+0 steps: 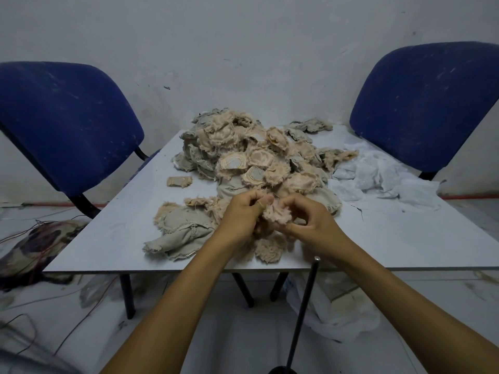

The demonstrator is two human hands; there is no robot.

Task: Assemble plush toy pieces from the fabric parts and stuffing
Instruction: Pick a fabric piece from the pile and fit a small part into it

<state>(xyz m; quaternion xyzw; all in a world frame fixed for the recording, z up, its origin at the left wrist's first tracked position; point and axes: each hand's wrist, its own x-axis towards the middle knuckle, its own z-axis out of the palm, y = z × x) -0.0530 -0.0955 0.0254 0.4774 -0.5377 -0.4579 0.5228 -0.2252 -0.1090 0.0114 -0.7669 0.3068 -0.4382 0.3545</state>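
Plush piece (275,214), peach and fuzzy, sits between both hands just above the near middle of the table (113,238). Left hand (243,214) has fingers curled, thumb tip pinching the piece's top-left edge. Right hand (310,220) has fingers curled, pinching its right side. Both grips tight; the piece is bunched between them.

Directly under the hands: more fuzzy peach pieces (271,248) lying flat on the table, close to the near edge. Just left of them, a grey fabric part (183,233) with a peach fringe, crumpled, touching the peach pieces.

Behind the hands, a big heap (251,155) of mixed grey and peach parts fills the table's centre and runs to the far edge. Several show round backing with stitched circles. One small peach scrap (179,181) lies alone left of the heap, apart from it.

White stuffing (378,174) spreads over the right far part of the table, touching the heap.

No writing, brand or label readable anywhere.

Open room: bare tabletop on the left strip and on the near right corner. Near edge is close to the work.

A black rod (303,306) stands tilted in front of the table, tip level with the near edge, beside the right forearm. White bag (337,306) under the table at right. Two blue chairs (67,125) flank the table by the wall; the right one (426,103) is next to the stuffing. A patterned bundle (35,249) and loose wires (54,306) lie on the floor at left.
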